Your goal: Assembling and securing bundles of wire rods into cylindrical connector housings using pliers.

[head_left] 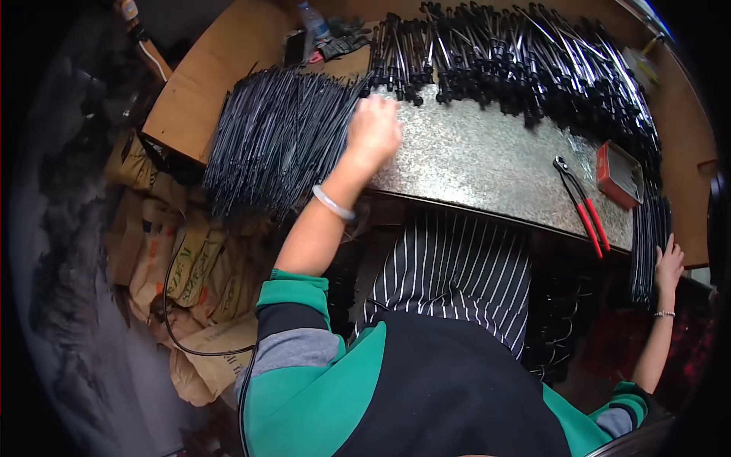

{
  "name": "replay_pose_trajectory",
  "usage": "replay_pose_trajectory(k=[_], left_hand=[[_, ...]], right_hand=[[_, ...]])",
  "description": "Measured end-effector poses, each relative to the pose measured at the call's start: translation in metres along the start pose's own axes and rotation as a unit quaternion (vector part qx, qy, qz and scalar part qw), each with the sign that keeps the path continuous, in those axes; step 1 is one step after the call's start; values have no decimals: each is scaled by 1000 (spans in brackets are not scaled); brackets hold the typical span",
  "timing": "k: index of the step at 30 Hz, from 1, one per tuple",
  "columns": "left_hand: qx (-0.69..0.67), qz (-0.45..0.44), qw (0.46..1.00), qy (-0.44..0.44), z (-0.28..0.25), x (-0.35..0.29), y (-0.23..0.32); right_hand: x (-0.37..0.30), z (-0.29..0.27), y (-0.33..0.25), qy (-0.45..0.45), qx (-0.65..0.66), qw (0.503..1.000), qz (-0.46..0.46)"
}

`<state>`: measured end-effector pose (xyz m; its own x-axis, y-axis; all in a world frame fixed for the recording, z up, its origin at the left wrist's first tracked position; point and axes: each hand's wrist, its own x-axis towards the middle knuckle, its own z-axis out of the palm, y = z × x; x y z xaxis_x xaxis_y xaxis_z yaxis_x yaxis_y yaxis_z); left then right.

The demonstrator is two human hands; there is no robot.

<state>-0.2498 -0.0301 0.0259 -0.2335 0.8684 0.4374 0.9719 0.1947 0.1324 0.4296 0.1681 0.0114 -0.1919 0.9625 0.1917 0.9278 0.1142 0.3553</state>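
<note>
My left hand [375, 131], with a pale bangle at its wrist, is closed at the right edge of a wide pile of thin black rods [282, 137]. Its fingers curl away from view, so whatever they may grip is hidden. On the far right, my right hand [670, 266] rests beside a narrow bundle of thin black rods [651, 255] that hangs over the table's front edge. Its fingers are stretched out along the bundle. Between the hands lies a pair of cutting pliers with red handles [585, 209].
A red tin [618, 174] sits near the pliers on the speckled tabletop [472, 160]. Shiny rods with black ends [495, 57] are heaped along the back. A plastic bottle [314, 23] and dark gloves [344, 46] lie back left. Paper sacks [190, 266] stand below left.
</note>
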Motion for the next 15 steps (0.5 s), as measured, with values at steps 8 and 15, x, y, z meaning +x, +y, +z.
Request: replay_pose_trajectory(k=[8, 15], left_hand=[[88, -326, 916, -217, -21, 4, -91], [25, -326, 920, -216, -9, 13, -116]], right_hand=[[-24, -84, -124, 102, 167, 977, -80], [-58, -113, -252, 78, 285, 938, -183]])
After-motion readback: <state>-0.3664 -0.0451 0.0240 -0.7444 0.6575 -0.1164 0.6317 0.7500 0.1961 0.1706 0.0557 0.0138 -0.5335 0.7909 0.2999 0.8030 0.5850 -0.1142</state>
